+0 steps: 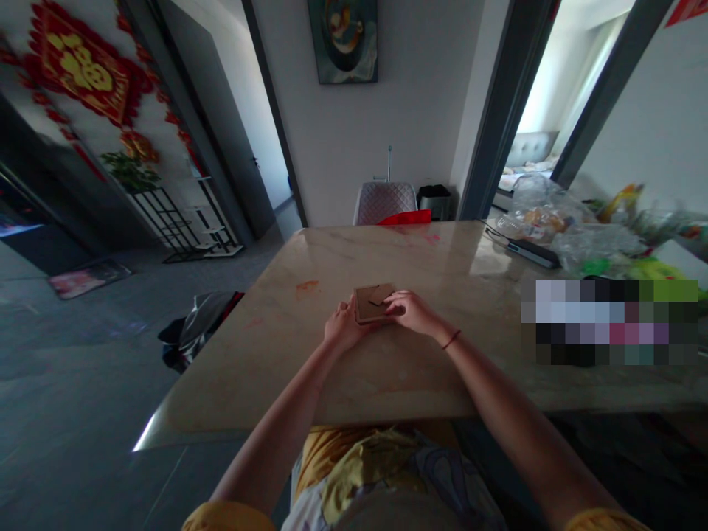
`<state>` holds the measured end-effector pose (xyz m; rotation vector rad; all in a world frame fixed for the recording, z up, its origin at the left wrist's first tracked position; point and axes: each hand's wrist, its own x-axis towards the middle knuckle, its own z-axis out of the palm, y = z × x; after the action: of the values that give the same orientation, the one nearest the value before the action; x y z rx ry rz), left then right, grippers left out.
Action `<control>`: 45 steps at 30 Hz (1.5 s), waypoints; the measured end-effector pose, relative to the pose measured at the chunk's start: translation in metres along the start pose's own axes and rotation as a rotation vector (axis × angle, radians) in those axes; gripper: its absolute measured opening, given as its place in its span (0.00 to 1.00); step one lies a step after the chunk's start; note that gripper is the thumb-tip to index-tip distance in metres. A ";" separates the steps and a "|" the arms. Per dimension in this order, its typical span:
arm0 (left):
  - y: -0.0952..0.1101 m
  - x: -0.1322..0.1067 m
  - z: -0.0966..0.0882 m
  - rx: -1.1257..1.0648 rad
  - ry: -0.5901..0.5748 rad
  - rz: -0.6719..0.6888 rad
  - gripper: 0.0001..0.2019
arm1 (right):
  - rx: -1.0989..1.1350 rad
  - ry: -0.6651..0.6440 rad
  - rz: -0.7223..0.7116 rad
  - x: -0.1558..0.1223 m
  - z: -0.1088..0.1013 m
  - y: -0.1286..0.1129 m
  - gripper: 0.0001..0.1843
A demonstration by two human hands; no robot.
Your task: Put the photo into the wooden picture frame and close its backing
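A small brown square piece [366, 308], like a shallow box or board with a pale rim, sits on the table in front of me. A thin dark bent strip or line [377, 302] shows on its face; I cannot tell what it is. My left hand [344, 325] grips the piece along its left side and lower edge. Over its right side, my right hand [408, 309] has its fingers bent together near the dark strip, and its fingertips hide whatever they may pinch. A dark red cord circles the right wrist.
The marble-look table [265, 369] has orange and pink smears. To the right lie a dark oblong device [534, 253] with a cable, clear plastic bags [597, 243] and a blurred-out patch. A chair [386, 203] and a bin [434, 200] stand beyond the far edge.
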<state>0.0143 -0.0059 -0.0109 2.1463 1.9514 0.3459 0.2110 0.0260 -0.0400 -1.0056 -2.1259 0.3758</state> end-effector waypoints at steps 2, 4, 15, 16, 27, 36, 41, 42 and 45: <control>-0.001 0.001 0.001 -0.001 0.005 -0.001 0.43 | 0.004 0.003 -0.016 0.001 0.000 -0.001 0.06; -0.002 0.002 0.003 -0.002 0.005 0.001 0.43 | 0.003 0.005 -0.027 0.001 0.001 -0.001 0.06; -0.004 0.003 0.005 -0.008 0.022 0.001 0.45 | 0.007 0.092 0.096 0.002 0.000 -0.003 0.04; -0.005 0.003 0.005 -0.013 0.031 0.007 0.45 | -0.005 0.137 0.129 0.002 0.001 -0.002 0.09; -0.002 0.002 0.015 -0.123 0.017 0.217 0.43 | -0.068 0.165 0.343 0.007 0.013 0.009 0.43; 0.000 0.000 0.014 -0.113 0.013 0.207 0.44 | -0.337 0.132 0.319 0.002 -0.004 -0.007 0.35; -0.002 0.001 0.017 -0.104 0.034 0.225 0.44 | -0.355 0.059 0.282 0.001 -0.011 -0.012 0.30; -0.002 0.001 0.017 -0.105 0.035 0.234 0.43 | -0.356 0.053 0.272 0.001 -0.012 -0.013 0.29; -0.002 0.000 0.016 -0.103 0.035 0.248 0.42 | -0.323 0.081 0.263 0.002 -0.012 -0.014 0.28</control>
<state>0.0174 -0.0055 -0.0271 2.3312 1.6463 0.5164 0.2116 0.0179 -0.0233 -1.4679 -2.0236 0.1131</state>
